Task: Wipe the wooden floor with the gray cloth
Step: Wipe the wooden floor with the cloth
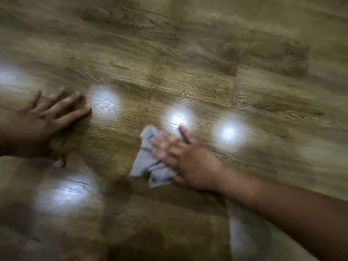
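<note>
The wooden floor [188, 59] fills the whole blurred view, its planks brown with dark grain. A crumpled gray cloth [148, 162] lies on it near the middle. My right hand [180, 155] presses down on the cloth's right side, fingers spread over it and the forefinger pointing away. My left hand [47, 121] rests flat on the bare floor at the left, fingers apart, holding nothing.
Several bright round light reflections shine on the floor, one [105, 104] just right of my left hand and two [228, 131] beyond my right hand. A pale gray patch of fabric [244, 232] shows under my right forearm at the bottom.
</note>
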Action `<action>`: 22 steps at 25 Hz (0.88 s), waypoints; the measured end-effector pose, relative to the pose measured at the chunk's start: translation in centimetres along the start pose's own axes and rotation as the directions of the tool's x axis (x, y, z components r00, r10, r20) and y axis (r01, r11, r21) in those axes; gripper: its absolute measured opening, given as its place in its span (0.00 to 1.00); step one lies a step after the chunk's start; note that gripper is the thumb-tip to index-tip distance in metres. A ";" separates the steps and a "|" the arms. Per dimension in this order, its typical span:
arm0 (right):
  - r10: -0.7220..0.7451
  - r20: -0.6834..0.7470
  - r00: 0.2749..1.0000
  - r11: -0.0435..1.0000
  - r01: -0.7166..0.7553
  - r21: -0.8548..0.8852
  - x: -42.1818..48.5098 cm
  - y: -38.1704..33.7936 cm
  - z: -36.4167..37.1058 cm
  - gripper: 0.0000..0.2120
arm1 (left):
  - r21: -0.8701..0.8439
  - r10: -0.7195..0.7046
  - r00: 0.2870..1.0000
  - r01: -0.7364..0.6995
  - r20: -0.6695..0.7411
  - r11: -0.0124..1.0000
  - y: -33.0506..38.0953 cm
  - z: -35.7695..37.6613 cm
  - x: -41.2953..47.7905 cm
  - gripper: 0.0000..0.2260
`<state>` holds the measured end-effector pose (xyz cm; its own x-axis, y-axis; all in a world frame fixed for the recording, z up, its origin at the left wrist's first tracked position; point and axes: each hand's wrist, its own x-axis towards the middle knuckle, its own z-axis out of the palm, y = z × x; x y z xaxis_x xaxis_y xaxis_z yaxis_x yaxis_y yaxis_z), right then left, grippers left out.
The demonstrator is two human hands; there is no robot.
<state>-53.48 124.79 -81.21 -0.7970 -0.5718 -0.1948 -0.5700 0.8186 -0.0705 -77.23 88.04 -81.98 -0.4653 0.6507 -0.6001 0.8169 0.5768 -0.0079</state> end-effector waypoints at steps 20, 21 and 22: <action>-0.262 -0.115 0.958 0.951 0.276 0.140 12.2 -0.2 -2.9 0.20 | -0.504 -0.650 0.726 0.484 -0.225 0.715 -1.1 4.1 -5.5 0.33; -0.071 -0.104 0.992 0.983 0.088 0.162 13.6 4.9 -4.3 0.21 | -0.506 -0.665 0.706 0.492 -0.246 0.709 -0.6 4.7 -5.2 0.33; 0.164 -0.083 0.983 0.975 -0.149 0.162 15.2 10.3 -5.7 0.23 | -0.512 -0.682 0.678 0.497 -0.275 0.701 -0.4 5.2 -4.9 0.33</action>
<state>-72.60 124.18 -79.30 -0.8934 -0.4325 -0.1215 -0.4050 0.8925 -0.1987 -73.48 82.06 -83.13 -0.9661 0.1837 -0.1816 0.1664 0.9803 0.1062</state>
